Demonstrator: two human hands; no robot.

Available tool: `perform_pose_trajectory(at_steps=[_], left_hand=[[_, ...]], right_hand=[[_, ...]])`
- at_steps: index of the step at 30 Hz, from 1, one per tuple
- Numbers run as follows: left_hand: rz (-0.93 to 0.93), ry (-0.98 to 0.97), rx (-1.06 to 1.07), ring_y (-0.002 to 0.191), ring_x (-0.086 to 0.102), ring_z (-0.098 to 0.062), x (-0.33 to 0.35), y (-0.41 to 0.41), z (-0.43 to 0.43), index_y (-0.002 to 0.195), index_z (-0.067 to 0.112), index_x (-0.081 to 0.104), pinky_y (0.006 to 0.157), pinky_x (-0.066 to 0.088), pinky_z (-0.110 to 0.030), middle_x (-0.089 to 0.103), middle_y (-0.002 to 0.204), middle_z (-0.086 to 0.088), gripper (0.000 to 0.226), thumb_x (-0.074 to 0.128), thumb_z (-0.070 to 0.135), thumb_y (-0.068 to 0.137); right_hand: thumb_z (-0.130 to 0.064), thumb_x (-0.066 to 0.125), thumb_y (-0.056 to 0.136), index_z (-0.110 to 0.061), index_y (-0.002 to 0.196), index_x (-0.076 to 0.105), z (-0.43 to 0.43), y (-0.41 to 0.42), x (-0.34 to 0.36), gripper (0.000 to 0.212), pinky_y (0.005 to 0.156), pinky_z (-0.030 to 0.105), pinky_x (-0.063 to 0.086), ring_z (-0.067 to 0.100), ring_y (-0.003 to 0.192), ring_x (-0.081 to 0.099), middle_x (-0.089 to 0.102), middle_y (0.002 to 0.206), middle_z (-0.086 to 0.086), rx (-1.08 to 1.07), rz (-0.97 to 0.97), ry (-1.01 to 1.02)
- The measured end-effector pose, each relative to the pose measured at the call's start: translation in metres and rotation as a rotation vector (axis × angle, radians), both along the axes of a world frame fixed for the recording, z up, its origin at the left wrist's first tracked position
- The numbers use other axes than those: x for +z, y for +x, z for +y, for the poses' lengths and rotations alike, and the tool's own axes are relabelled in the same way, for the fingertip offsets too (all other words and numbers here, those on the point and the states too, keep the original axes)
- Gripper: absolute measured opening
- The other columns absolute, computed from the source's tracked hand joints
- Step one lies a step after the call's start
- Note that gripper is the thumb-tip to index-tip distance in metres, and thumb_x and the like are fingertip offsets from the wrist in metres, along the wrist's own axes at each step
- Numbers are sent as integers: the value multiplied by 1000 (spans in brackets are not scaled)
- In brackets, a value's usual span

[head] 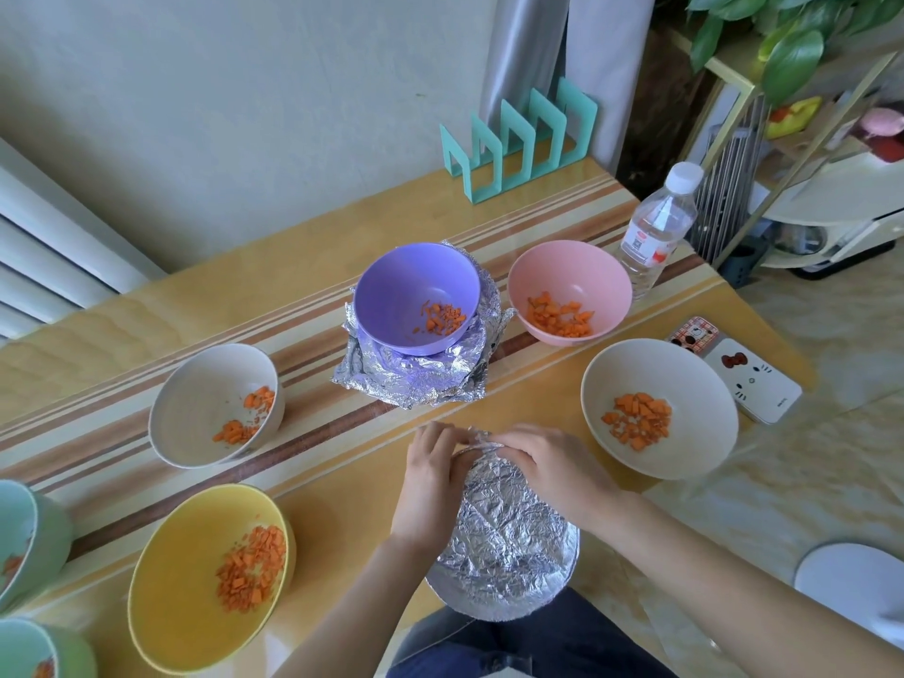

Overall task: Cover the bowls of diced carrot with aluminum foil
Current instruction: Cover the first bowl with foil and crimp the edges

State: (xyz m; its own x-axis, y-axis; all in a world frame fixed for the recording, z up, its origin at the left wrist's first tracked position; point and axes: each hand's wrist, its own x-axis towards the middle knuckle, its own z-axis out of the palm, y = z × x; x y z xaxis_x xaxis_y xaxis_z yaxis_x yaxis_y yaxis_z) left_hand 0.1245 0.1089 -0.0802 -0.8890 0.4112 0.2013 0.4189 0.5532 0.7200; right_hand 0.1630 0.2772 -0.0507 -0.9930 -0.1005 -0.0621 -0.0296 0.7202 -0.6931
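left hand [430,474] and right hand [545,464] curl their fingers over the far rim of the near bowl, pinching the foil [508,540] that hides it. this bowl seems to overhang the counter [342,506] edge toward the lap, so a hard downward press could tip it. tugging the thin sheet too tight may tear it. the purple bowl [416,296] and pink bowl [567,281] sit uncovered.
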Motion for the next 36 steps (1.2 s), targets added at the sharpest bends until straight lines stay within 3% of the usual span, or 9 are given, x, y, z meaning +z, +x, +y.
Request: perform_pose_trajectory(at_steps=[4,8,16,21,24,33,36], left_hand=[[34,7,14,77,44,-10,-1,1,0,83,18,58,69,35,-19,50,80,7,18,48,32,91],[86,-11,2,77,42,-11,-3,1,1,86,26,51,69,35,-25,45,82,11,8,47,31,92],[47,-17,21,83,48,-13,-8,10,-5,92,20,54,76,39,-25,47,90,12,15,43,29,94],[16,9,48,78,48,-10,-7,14,-4,89,25,52,73,35,-16,41,85,19,12,41,28,94],[16,-8,20,77,47,-12,-5,13,-1,90,29,48,71,37,-22,37,85,21,11,38,29,95],[38,-25,-9,80,46,-13,-7,11,0,92,30,47,71,40,-33,41,88,15,9,39,25,94],[44,-35,-8,81,46,-13,-6,11,0,93,30,47,72,40,-34,41,88,15,10,38,25,94]], right_hand=[[-20,48,98,-12,121,62,0,1,3,28,83,28,49,16,99,62,66,113,1,43,-23,38],[-22,43,100,-14,127,56,-7,-2,6,31,82,24,47,15,102,61,65,116,-2,69,-51,35],[-1,51,94,-11,130,54,-4,6,1,38,88,20,51,13,105,64,66,117,1,24,-30,60],[-18,40,101,-15,130,53,1,1,5,32,91,21,46,10,108,59,63,121,-3,69,-169,-80],[-21,36,102,-20,134,50,5,-4,4,35,97,19,41,7,117,52,57,129,-5,112,-290,-113],[-25,32,103,-25,134,49,9,-10,9,35,100,20,37,4,120,48,54,132,-9,167,-389,-161],[-39,30,102,-27,135,48,10,-13,6,39,105,26,35,8,123,47,53,134,-7,103,-510,-256]])
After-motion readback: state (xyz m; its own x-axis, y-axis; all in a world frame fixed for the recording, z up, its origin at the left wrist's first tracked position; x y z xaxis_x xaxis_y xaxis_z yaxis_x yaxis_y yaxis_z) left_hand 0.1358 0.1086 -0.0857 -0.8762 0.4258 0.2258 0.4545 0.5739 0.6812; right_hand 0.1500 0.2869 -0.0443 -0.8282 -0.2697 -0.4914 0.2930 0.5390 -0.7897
